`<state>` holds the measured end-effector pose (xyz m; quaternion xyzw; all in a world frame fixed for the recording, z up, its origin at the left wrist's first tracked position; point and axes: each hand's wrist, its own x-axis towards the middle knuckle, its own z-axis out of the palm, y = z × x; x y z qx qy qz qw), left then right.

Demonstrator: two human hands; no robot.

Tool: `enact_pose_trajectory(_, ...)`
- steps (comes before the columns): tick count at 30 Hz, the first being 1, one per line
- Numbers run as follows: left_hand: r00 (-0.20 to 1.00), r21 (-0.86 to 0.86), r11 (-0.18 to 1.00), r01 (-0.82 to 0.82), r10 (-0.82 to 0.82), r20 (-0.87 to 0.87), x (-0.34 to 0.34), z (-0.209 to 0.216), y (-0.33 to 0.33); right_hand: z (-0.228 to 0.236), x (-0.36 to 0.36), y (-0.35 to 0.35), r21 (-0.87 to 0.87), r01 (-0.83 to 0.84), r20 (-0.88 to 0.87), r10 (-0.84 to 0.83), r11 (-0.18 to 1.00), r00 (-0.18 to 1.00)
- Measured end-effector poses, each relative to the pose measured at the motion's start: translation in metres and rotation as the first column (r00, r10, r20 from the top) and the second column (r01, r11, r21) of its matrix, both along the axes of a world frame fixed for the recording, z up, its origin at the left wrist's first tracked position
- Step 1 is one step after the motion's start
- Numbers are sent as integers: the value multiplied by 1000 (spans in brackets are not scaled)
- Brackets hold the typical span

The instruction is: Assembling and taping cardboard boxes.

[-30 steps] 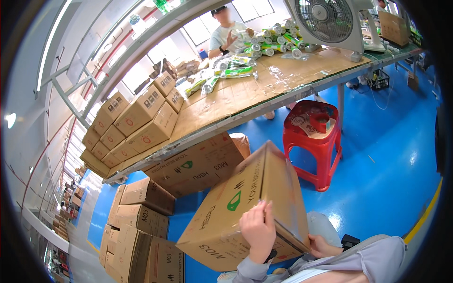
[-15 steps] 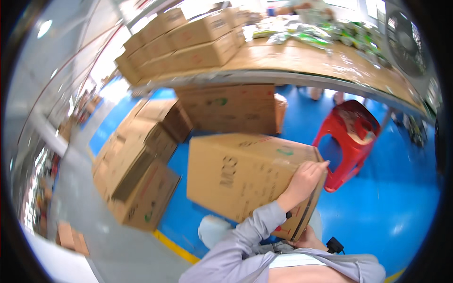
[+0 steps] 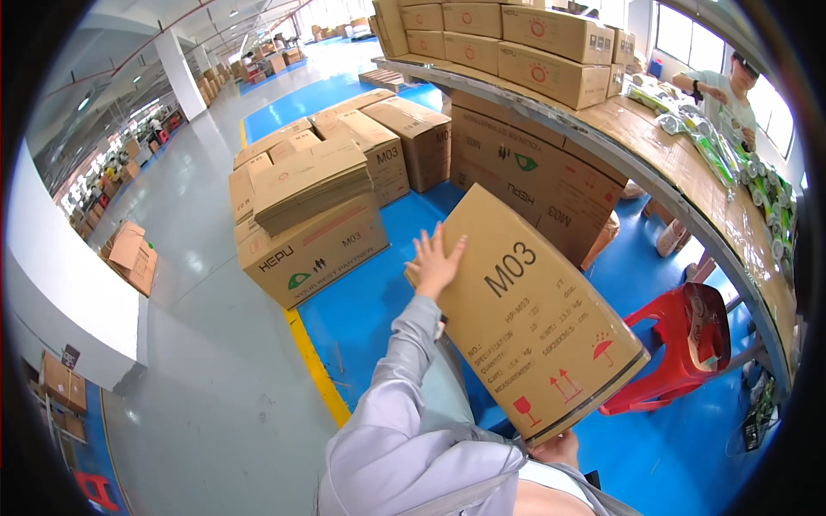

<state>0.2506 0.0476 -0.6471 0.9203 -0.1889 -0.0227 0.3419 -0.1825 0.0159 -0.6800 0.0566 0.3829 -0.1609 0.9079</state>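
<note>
A large closed cardboard carton [image 3: 533,301], printed with black lettering and red handling symbols, is tilted in front of my body. My left hand [image 3: 437,261] lies against its upper left edge, fingers spread out flat on the cardboard. At the carton's lower edge, my right hand [image 3: 555,449] grips it from beneath; part of that hand is hidden by the box. The carton's underside and far side cannot be seen.
Stacked cartons [image 3: 318,241] stand to the left, with flat cardboard on top. A workbench [image 3: 637,146] carries boxes and green-and-white packages, with a person [image 3: 731,99] behind it. Large cartons [image 3: 525,172] sit under the bench. A red plastic stool [image 3: 680,344] stands at right.
My view has swung left. My left hand has shifted from the carton's near right edge to its upper left edge, and the carton has turned, its printed face now more toward me.
</note>
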Motion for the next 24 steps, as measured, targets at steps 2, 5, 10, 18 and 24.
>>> enact_pose_trajectory(2, 991, -30, 997, -76, 72, -110, 30, -18, 21, 20, 14, 15, -74, 25, 8, -25, 997, 1000)
enact_pose_trajectory(5, 978, -71, 991, -112, 97, -186, 42, -51, 45, 4, 18, 14, -70, -6, -28, 4, 998, 1000)
enact_pose_trajectory(10, 957, -249, 926, -284, 259, -129, 24, -113, 80, -29, 8, 1, -82, -18, -128, 8, 996, 992)
enact_pose_trajectory(18, 916, -386, 831, -401, 356, -186, 15, -138, 112, -64, 12, -7, -60, 67, -387, -85, 996, 918)
enact_pose_trajectory(24, 931, -375, 857, -354, 360, -57, 9, -122, 82, -112, -6, -7, -2, -14, -398, 12, 1000, 917)
